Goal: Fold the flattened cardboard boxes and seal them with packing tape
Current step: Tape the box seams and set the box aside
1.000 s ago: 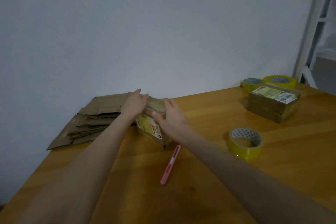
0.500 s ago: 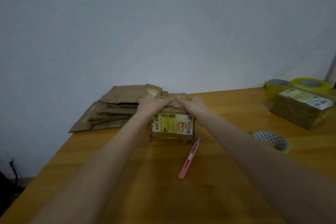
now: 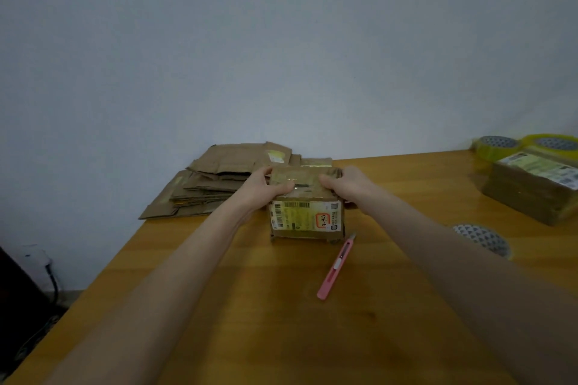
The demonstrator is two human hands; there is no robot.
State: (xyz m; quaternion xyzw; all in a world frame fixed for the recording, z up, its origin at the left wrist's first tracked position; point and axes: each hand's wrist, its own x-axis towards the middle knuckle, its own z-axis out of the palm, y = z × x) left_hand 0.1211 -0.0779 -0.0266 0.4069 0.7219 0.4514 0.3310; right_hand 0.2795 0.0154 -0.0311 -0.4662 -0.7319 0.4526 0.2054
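A small cardboard box [image 3: 306, 219] with a yellow shipping label on its near side stands on the wooden table [image 3: 281, 337]. My left hand [image 3: 261, 186] and my right hand [image 3: 347, 184] grip the box from either side, thumbs pressing its top flaps down. A pile of flattened cardboard boxes [image 3: 219, 181] lies behind and to the left, against the wall. A roll of yellow packing tape [image 3: 483, 239] sits to the right, partly hidden by my right forearm. Two more tape rolls [image 3: 500, 145] stand at the far right.
A pink utility knife [image 3: 337, 266] lies on the table just in front of the box. A folded, sealed box [image 3: 531, 187] with a label rests at the right edge. The table's left edge drops to the floor, where a cable [image 3: 51, 278] runs.
The box has been turned so its labelled side faces me and now stands square on the table. Both hands have shifted onto its top flaps, and the view has swung left.
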